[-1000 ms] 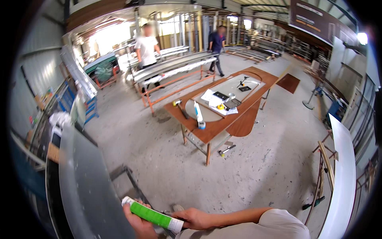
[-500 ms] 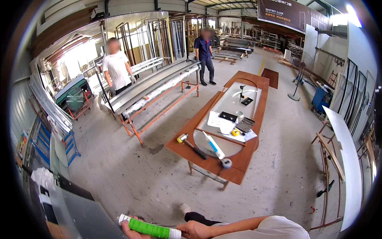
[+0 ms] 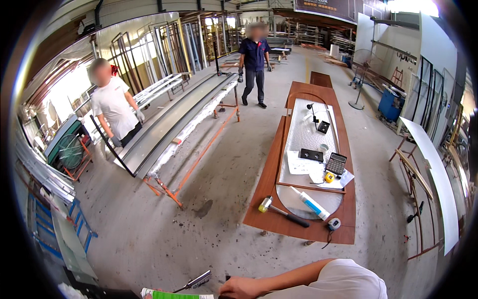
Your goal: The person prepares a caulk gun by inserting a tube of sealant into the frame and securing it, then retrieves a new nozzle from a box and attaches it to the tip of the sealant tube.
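At the lower edge, a green and white sealant cartridge (image 3: 180, 295) lies in my left hand (image 3: 160, 290), of which only a sliver shows; the picture's edge cuts off the rest. My right hand (image 3: 241, 287) is to its right, closed around something black that is mostly hidden by the fingers. Between the two hands, a slim metal tool part (image 3: 198, 281) points up to the right. Whether it joins the black piece in my right hand cannot be told.
Ahead to the right stands a brown door panel (image 3: 259, 212) bearing a mallet (image 3: 284, 212), a white-blue cartridge (image 3: 311, 203), tape measures (image 3: 334, 224) and a calculator (image 3: 336, 163). Two people (image 3: 115, 102) (image 3: 255, 55) stand by long metal profiles (image 3: 174, 119) on an orange trestle (image 3: 209, 149).
The view has shifted, with the panel now further right. The green cartridge sits lower, and my right hand is now off its end. The metal tool part has appeared. The far person has come nearer.
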Demonstrator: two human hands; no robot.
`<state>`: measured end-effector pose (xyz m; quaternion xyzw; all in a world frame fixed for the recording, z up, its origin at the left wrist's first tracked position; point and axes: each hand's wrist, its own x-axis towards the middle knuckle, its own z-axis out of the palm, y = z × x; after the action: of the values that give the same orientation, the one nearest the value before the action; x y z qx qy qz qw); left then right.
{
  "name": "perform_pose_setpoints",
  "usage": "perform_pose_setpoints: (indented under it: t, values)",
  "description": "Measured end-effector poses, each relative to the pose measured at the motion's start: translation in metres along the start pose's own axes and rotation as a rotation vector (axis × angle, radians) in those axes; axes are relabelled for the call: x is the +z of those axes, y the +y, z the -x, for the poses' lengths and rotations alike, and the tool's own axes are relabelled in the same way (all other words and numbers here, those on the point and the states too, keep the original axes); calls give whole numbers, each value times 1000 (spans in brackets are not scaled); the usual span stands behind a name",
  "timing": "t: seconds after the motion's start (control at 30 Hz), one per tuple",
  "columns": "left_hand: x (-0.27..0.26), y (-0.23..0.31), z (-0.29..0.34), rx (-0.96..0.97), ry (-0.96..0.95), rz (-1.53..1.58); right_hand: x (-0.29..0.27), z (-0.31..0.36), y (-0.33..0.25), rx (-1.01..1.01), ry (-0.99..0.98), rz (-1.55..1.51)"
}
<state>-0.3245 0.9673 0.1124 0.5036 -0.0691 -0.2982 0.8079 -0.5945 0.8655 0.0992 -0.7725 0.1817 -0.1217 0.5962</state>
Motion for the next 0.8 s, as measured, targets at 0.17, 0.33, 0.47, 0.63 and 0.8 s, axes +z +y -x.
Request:
perform_pose_setpoints:
  t: [0.17, 0.33, 0.47, 0.63, 0.8]
  values:
    - [37, -15, -114, -69, -63, -223, -26, -71, 50, -70, 366, 125]
    - [76, 4, -215, -444, -24, -33, -56, -151, 10, 558, 422, -235]
    - [74, 4, -286, -450, -85, -77, -56, -212, -12, 489, 476, -300]
    - [90, 17, -335, -535, -74, -77, -73, -262, -23, 465, 479, -229]
    - [113, 36, -358, -511, -137, -159, -88, -289, -18, 437, 556, -173]
